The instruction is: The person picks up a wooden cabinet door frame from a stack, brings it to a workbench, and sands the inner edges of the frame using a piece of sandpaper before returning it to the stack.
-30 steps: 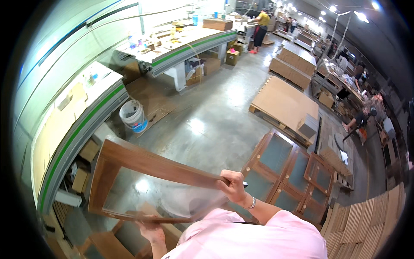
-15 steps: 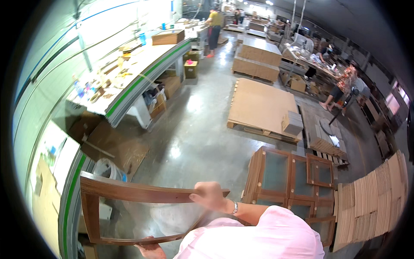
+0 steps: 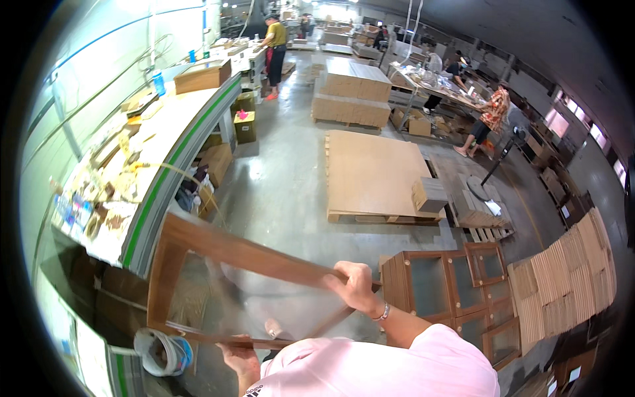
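A brown wooden frame door with a clear glass-like pane (image 3: 225,298) hangs tilted in front of me, held in both hands. My right hand (image 3: 356,286) is closed round its upper rail near the right end, thumb on the near face. Under the lower rail, my left hand (image 3: 239,358) grips the edge, its fingers partly hidden behind the wood. To the right stand stacks of similar brown frame doors (image 3: 426,281) with greenish panes, apart from the door I hold.
A green-edged workbench (image 3: 198,119) with clutter runs along the left. A white bucket (image 3: 162,354) stands lower left. Ahead is a pallet with a flat cardboard sheet (image 3: 374,172); cardboard strips (image 3: 562,284) are stacked at right. Co-workers (image 3: 274,56) stand farther off.
My view has turned, and the door has swung away from the near left bench, its right end dipping lower. More of the bucket shows. Both hands keep their hold.
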`<state>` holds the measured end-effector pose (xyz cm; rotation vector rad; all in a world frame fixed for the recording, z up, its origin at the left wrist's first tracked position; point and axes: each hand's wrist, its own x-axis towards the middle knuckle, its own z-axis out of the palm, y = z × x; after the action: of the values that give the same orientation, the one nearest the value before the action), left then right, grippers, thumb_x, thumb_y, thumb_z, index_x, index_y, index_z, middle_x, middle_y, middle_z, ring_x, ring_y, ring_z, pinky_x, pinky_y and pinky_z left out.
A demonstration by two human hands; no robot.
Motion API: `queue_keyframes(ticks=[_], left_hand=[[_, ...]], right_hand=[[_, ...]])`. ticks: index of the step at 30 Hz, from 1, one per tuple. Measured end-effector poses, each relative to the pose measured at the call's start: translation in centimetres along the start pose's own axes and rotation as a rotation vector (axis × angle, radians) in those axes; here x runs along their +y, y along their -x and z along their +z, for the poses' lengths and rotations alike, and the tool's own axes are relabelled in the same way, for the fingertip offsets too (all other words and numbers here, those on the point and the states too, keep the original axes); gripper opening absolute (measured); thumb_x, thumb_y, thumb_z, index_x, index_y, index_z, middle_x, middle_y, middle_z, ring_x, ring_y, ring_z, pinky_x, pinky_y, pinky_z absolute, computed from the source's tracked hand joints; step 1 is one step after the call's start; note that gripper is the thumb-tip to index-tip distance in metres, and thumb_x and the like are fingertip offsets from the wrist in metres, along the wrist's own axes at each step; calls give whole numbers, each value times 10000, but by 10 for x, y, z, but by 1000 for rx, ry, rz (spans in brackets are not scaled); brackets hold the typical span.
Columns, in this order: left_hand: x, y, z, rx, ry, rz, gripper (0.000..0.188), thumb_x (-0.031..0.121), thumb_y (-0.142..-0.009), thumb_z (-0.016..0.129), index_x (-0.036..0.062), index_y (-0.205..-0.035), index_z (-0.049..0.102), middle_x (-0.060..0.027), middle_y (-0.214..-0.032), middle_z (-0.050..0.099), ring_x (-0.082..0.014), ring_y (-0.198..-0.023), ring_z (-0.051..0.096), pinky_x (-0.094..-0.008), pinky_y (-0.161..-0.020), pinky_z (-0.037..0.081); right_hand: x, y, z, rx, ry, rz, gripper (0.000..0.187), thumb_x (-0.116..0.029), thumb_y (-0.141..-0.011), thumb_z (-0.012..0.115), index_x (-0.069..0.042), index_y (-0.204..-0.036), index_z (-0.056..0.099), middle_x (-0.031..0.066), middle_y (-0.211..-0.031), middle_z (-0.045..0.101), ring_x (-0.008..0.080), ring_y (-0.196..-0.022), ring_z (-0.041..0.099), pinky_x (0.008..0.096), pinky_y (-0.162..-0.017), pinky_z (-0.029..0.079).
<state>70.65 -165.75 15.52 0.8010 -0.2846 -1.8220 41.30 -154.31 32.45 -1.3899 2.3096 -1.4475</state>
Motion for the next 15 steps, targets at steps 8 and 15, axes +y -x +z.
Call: queue_keyframes(ticks=[8,15], left_hand=[[2,-226,145,-161,-56,-283,443,512,-949,418,99,-1086,495,-67,-946,524,-240,-846,522,-389,-803,443],[-43,-359,276,-401,-388,-522,412,442,-970,421,52,-1064,514,-81,-1006,594,-216,-953,562,-384,-869,437]], right_hand=[[20,-189,35,243,181,174,378,-341,-792,632,2,-647,568,215,-595,507,344,-501,494,386,-494,396],[121,-360,35,390,244,121,507,-402,-853,597,32,-601,522,139,-493,439,200,-465,402,374,-467,330]])
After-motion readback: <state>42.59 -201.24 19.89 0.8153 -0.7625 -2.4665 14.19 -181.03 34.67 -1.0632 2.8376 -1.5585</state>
